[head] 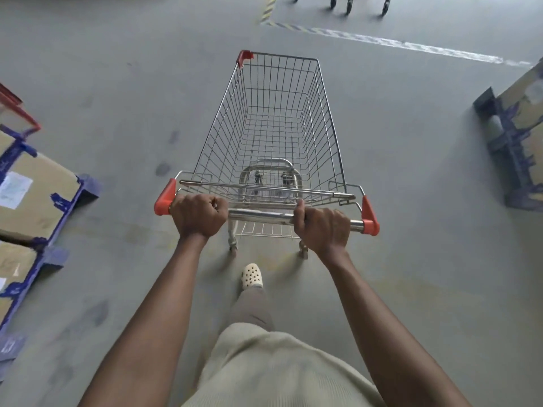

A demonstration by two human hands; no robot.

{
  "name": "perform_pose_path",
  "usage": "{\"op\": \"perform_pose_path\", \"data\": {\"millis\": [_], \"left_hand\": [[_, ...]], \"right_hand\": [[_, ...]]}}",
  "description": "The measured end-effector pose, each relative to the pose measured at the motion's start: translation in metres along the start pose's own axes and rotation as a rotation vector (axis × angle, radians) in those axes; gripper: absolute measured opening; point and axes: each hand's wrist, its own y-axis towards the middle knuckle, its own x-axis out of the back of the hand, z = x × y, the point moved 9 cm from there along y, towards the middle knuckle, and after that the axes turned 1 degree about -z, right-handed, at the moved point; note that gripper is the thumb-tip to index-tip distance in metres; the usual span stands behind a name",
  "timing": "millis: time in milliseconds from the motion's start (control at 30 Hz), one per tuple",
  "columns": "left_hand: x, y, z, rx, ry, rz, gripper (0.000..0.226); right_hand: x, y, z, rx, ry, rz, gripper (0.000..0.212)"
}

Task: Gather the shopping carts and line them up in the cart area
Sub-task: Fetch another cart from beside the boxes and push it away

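An empty wire shopping cart (pixel 273 127) with red corner caps stands on the grey floor straight ahead of me. My left hand (pixel 198 214) grips the left end of its chrome handle bar (pixel 260 215), and my right hand (pixel 321 227) grips the right part of that bar. Ahead, a floor area is marked by a yellow-black striped line (pixel 269 10) and a white line (pixel 411 45). Wheels of other carts (pixel 348 2) show inside that area at the top edge; their baskets are out of frame.
Cardboard boxes on a blue pallet (pixel 35 198) lie along the left, with a red-framed object (pixel 17 108) behind them. Another box on a dark pallet (pixel 517 142) stands at the right. My foot in a white clog (pixel 252 276) is behind the cart.
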Motion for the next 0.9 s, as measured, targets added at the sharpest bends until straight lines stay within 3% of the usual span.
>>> {"op": "perform_pose_path", "data": {"millis": [333,667,900], "left_hand": [[-0.063,0.242,-0.007,-0.01,0.004,0.167,0.046],[-0.126,0.45,0.0,0.028,0.012,0.11,0.043],[-0.162,0.602,-0.011,0.055,0.045,0.18,0.054]], "right_hand": [[-0.087,0.225,0.028,-0.1,-0.022,0.106,0.057],[-0.153,0.422,0.056,-0.101,0.002,-0.056,0.052],[-0.225,0.576,0.068,-0.095,-0.034,0.14,0.064]]}}
